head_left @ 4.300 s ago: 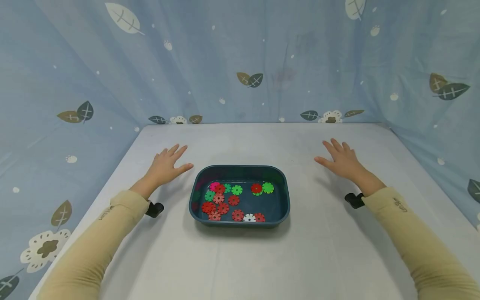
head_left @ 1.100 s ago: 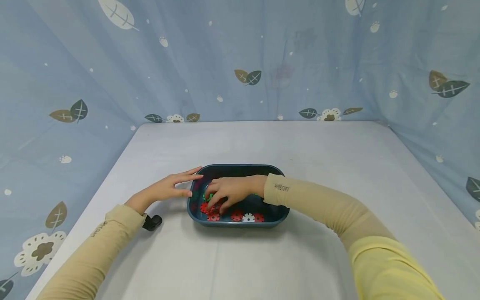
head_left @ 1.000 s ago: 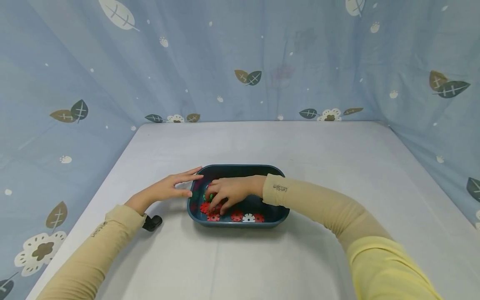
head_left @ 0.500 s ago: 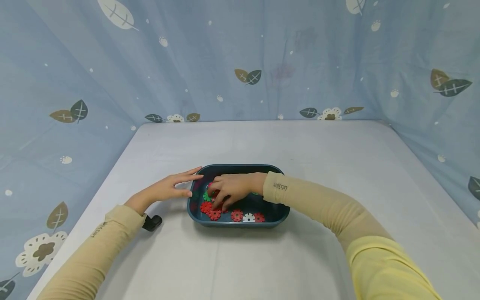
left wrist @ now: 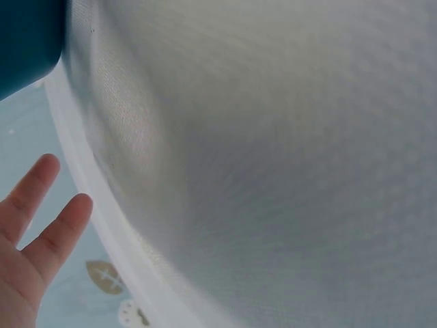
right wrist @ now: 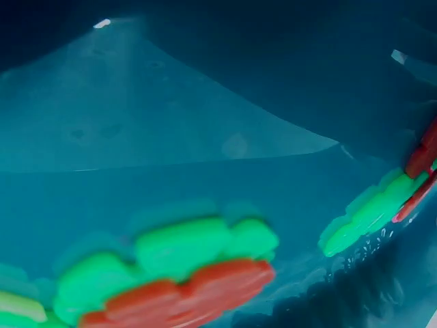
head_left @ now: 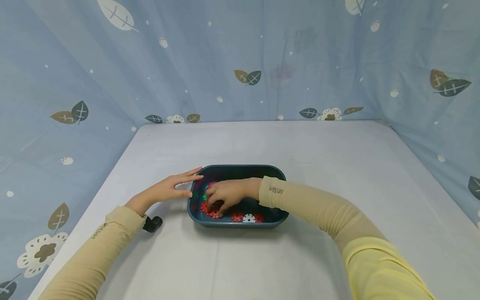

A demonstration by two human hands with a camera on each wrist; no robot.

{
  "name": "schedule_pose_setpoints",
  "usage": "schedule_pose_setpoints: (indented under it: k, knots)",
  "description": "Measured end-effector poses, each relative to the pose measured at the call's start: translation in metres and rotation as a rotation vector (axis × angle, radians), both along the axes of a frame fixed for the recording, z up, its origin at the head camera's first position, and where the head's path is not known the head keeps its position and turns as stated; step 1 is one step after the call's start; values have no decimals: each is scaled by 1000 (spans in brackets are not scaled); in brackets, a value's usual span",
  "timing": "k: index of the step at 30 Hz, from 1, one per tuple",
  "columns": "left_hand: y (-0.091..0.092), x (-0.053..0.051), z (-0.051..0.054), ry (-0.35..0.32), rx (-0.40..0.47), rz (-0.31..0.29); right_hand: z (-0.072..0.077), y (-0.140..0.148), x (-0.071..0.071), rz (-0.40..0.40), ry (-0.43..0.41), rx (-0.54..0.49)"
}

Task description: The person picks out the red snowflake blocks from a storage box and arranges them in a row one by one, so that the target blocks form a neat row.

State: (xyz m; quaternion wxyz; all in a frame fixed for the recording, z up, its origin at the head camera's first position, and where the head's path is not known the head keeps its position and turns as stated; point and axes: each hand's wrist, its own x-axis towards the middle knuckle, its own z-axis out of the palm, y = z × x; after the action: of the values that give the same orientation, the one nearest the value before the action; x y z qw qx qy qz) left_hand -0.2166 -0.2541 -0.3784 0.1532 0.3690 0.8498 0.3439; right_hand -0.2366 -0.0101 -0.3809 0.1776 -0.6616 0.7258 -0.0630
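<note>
A dark teal basin (head_left: 240,225) holds several flower-shaped plastic discs. My right hand (head_left: 229,193) reaches into its left part with fingers bent down over a red disc (head_left: 214,214) and others; its fingertips are partly hidden, so any grip is unclear. Along the front lie a second red disc (head_left: 237,216), a white disc (head_left: 249,218) and a third red disc (head_left: 259,218). In the right wrist view a green disc (right wrist: 184,246) and a red disc (right wrist: 184,301) overlap, blurred. My left hand (head_left: 165,189), fingers spread, is at the basin's left rim.
The basin stands on a white-covered table (head_left: 240,266). Blue leaf-print cloth (head_left: 240,50) surrounds the back and sides. A black wrist device (head_left: 152,224) sits under my left wrist.
Since the oldest frame, both hands have moved in to the basin, the right one inside it. Over the last second the right hand shifts slightly among the discs; the left hand stays still.
</note>
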Motion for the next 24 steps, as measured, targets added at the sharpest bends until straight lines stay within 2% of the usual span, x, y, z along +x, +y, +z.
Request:
schedule_pose_setpoints:
  k: [10, 14, 24]
  knots:
    - [-1, 0, -1, -5, 0, 11, 1, 1, -3, -142, -155, 81]
    - [-1, 0, -1, -3, -2, 17, 0, 1, -3, -157, -205, 79]
    - [-1, 0, -1, -6, 12, 6, 6, 6, -4, -165, -249, 74]
